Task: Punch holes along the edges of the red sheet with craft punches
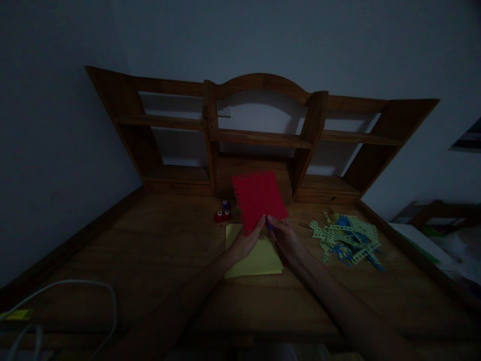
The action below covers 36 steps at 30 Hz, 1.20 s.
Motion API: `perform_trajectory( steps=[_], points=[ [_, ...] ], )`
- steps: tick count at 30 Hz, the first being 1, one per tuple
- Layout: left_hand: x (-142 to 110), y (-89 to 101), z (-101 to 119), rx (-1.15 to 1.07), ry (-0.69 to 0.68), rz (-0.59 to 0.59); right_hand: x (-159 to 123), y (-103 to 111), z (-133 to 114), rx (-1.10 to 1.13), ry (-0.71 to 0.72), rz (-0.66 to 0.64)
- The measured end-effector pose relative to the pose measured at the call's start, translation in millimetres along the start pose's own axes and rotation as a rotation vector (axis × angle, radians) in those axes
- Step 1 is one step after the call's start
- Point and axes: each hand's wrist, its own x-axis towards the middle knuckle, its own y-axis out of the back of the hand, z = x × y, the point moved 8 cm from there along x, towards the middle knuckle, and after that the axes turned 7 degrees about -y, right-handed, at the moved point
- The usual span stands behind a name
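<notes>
My left hand [248, 240] pinches the lower edge of a red paper sheet [258, 198] and holds it upright above the desk. A row of punched holes runs along the sheet's left edge. My right hand [287, 236] is closed at the sheet's bottom right corner, around a small dark blue thing that I cannot make out clearly. Under both hands lies a stack of yellow paper [255, 258] flat on the wooden desk [150, 250].
Small red and blue punches [223, 213] stand behind the yellow paper. A heap of yellow and blue punched paper strips [347, 238] lies to the right. A wooden shelf unit [263, 135] rises at the back. A white cable [93, 291] loops at the front left.
</notes>
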Motion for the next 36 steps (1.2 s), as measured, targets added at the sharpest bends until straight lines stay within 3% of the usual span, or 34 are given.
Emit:
perform_trajectory(
  steps=[5,11,20,27,36],
  points=[
    [1,5.7,12,-0.018,-0.086,0.069,6,-4,6,0.13,-0.059,-0.021],
    [0,17.8,22,0.004,-0.098,0.184,2,-10,6,0.179,-0.061,-0.067],
    [0,31.6,17,0.012,0.013,0.317,3,-10,14,0.105,-0.11,-0.068],
    [0,26.6,8,-0.134,0.147,0.251,2,-9,11,0.051,-0.083,-0.095],
    [3,27.4,5,-0.155,0.11,0.283,4,-6,12,0.11,-0.084,-0.073]
  ],
)
